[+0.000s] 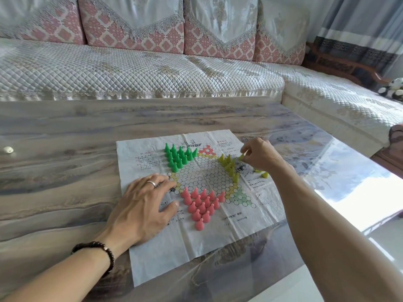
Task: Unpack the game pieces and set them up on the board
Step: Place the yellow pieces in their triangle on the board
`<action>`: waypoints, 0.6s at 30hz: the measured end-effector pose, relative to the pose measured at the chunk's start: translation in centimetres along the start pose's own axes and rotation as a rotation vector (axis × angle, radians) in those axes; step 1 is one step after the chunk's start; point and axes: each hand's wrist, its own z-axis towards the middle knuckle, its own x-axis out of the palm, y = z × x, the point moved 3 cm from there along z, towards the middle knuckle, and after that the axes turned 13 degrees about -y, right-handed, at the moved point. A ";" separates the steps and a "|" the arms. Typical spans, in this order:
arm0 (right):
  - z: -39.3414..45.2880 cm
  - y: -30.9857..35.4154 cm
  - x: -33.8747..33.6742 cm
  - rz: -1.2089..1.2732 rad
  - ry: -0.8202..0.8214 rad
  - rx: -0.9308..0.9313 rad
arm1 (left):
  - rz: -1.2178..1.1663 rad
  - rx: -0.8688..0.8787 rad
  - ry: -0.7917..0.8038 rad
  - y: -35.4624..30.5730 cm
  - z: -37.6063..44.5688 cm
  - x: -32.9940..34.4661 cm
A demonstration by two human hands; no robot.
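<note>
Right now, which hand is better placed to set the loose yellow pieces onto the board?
Right hand: it pinches a yellow piece, with the loose yellow pieces just beside it. Left hand presses the board.

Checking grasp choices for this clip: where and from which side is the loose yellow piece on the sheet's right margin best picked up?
Pinch the loose yellow piece at its narrow top, coming from above: it looks cone-shaped, standing on its wider base, and the right forearm crowds its near right side.
</note>
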 end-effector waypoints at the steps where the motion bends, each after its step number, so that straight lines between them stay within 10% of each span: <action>1: 0.0 0.0 0.1 -0.003 0.003 -0.012 | 0.002 0.002 -0.002 0.0 0.0 0.0; 18: -3.4 1.4 -1.6 0.279 -0.163 0.054 | -0.011 -0.001 -0.004 0.1 0.0 0.0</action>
